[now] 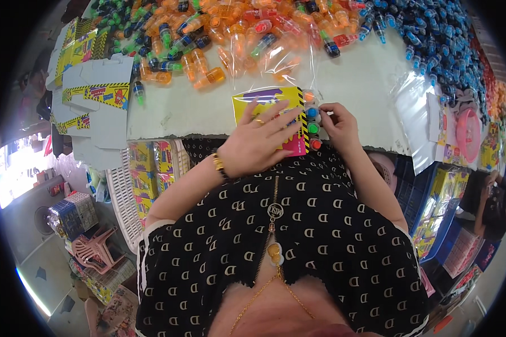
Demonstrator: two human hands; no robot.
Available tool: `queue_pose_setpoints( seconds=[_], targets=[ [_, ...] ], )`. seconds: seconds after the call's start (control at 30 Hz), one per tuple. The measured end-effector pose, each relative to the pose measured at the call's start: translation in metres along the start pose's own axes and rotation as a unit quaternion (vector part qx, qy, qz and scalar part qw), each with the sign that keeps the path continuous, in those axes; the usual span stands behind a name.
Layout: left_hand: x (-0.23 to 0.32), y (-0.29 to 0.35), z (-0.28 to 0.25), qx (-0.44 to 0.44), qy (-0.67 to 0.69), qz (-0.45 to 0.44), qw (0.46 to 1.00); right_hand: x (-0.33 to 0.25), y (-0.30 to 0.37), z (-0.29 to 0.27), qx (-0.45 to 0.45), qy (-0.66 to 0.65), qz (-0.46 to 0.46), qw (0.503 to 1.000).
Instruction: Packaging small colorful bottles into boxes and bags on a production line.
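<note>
My left hand [264, 135] lies flat across the front of a yellow and pink cardboard box [291, 147] at the table's near edge, fingers spread. Along the box's right side runs a row of small bottles with coloured ends, among them a blue one [312, 113], a green one [314, 129] and a red one [316, 144]. My right hand [338, 126] is closed beside this row, thumb and forefinger together close to the blue end. What they pinch, if anything, is hidden. A clear plastic bag [275, 67] spreads on the table from the box's far edge.
Heaps of small orange bottles [209, 78], green ones and blue ones [433, 39] cover the far table. Flattened printed cartons [98, 101] lie at the left, clear plastic sheets [416, 121] at the right. A white crate [123, 191] and a blue crate [427, 216] flank me below the tabletop.
</note>
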State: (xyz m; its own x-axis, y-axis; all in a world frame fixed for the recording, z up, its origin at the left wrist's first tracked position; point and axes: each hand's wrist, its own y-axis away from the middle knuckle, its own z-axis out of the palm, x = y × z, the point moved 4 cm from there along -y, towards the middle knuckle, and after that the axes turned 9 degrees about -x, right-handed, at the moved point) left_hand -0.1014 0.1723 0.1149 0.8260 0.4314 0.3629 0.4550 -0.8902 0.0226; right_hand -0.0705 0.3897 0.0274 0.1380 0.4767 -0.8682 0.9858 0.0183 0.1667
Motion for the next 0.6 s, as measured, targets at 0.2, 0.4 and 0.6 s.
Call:
queue_pose_setpoints(
  seconds=[0.2, 0.4, 0.6],
  targets=[
    [0.007, -0.011, 0.018, -0.021, -0.010, 0.032, 0.999, 0.032, 0.001, 0.006, -0.053, -0.325, 0.035, 0.944],
    [0.006, -0.013, 0.015, -0.016, 0.015, 0.020, 1.000, 0.021, -0.012, 0.002, -0.069, -0.105, -0.002, 0.992],
    [0.007, -0.012, 0.015, -0.002, 0.020, 0.013, 1.000, -0.025, -0.008, -0.008, 0.093, 0.179, -0.162, 0.966]
  ],
)
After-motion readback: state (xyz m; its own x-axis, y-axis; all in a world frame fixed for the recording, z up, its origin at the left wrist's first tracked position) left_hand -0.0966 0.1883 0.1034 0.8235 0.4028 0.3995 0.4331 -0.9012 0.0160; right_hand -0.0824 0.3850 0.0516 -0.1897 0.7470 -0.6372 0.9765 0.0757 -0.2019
